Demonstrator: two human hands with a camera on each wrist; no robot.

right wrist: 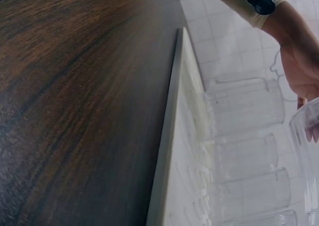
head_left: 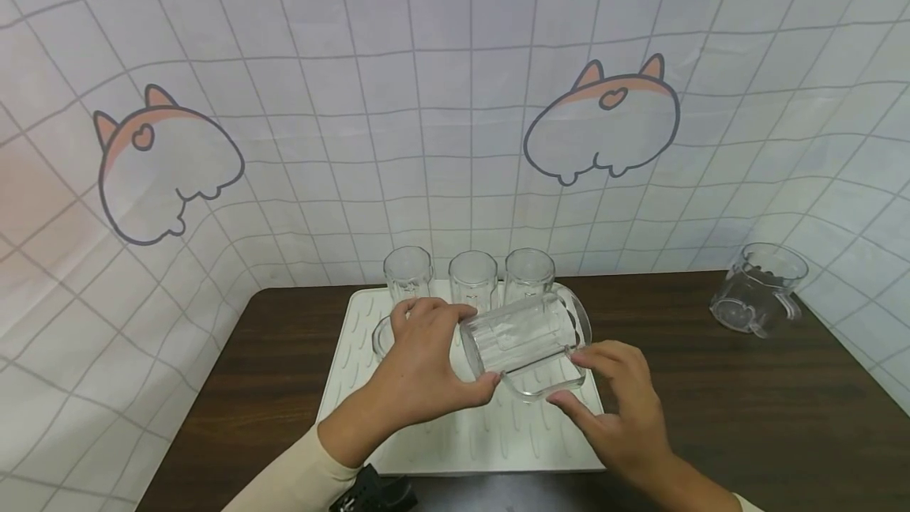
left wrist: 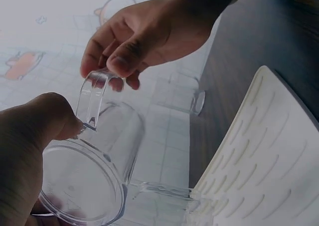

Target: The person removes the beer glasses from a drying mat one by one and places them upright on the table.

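A clear glass mug [head_left: 522, 334] [left wrist: 79, 186] is held tilted on its side above a white ribbed tray [head_left: 490, 449] [left wrist: 264, 151]. My left hand [head_left: 423, 366] [left wrist: 35, 126] grips it around the base end, thumb below and fingers above. On the handle side, my right hand [head_left: 626, 409] [left wrist: 149, 36] has its thumb and fingertips around the handle, pinching it. Part of this mug shows at the edge of the right wrist view, with the left hand [right wrist: 301, 66] beside it.
Several clear glass mugs stand on the tray, including a back left one [head_left: 408, 271], a back middle one [head_left: 472, 275] and a back right one [head_left: 529, 271]. Another mug [head_left: 761, 291] stands on the dark wood table [head_left: 711, 393] at the far right. Behind hangs a gridded curtain [head_left: 469, 101].
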